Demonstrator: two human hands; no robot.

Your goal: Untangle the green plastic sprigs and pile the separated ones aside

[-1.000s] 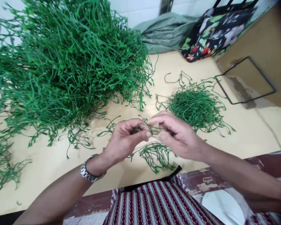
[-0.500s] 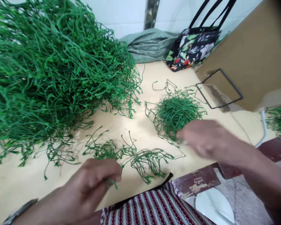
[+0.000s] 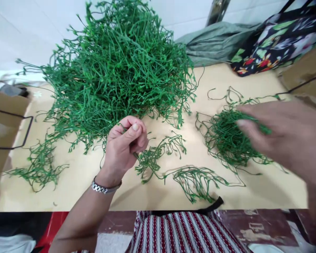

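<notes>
My left hand is closed, thumb pressed on curled fingers, around a thin green plastic stem that shows only in small bits. It is in front of the large heap of green plastic stems. Over a smaller, tidier pile of green stems on the right is my right hand, blurred, with thumb and fingers stretched apart. Green shows beside its fingers, and its far side is out of frame. Two loose clusters, one tangled and one fanned out, lie on the table between the hands.
The pale tabletop ends at a front edge near my striped apron. Cardboard with a dark wire frame stands left, near more stems. A grey-green cloth and a floral bag lie at the back.
My view has turned left. My left hand has risen from the table's front towards the large heap, still closed. My right hand has moved over the smaller pile and its fingers have spread.
</notes>
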